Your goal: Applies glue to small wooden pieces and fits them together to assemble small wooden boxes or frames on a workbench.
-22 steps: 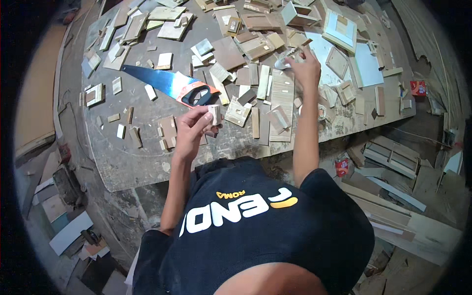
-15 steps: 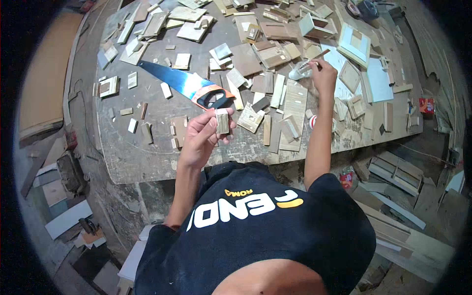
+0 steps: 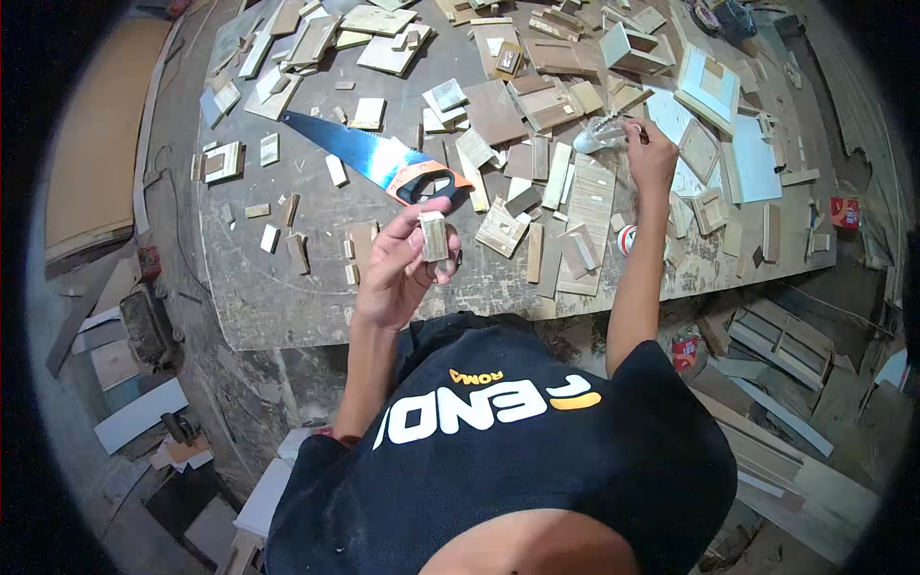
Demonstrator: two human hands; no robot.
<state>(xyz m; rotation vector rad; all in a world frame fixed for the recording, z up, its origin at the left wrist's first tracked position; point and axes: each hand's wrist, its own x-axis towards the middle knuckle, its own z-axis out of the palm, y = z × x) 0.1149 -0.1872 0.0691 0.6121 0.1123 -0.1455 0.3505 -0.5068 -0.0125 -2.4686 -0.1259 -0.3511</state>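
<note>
Between the fingertips and thumb of my left hand [image 3: 391, 273] is a small wooden block [image 3: 435, 238], held above the near edge of the table. My right hand [image 3: 654, 158] is pinched closed at a clear plastic cup [image 3: 598, 134] with something white in it. A thin brown stick showed in those fingers a moment before; now the fingers mostly hide it. Just beyond my left hand lies a handsaw [image 3: 369, 161] with an orange and black handle, its blade pointing to the far left.
Wood offcuts and small blocks [image 3: 498, 230] cover much of the worn table [image 3: 278, 321]. A small wooden box [image 3: 632, 53] stands at the far right, near a pale blue panel [image 3: 757, 163]. A red-and-white round container [image 3: 627, 240] sits by my right forearm. Boards [image 3: 144, 417] lie on the floor.
My right hand has tilted at the cup, and the stick that rose above the fingers no longer shows clearly. My left hand still holds the block. The whole view has shifted slightly.
</note>
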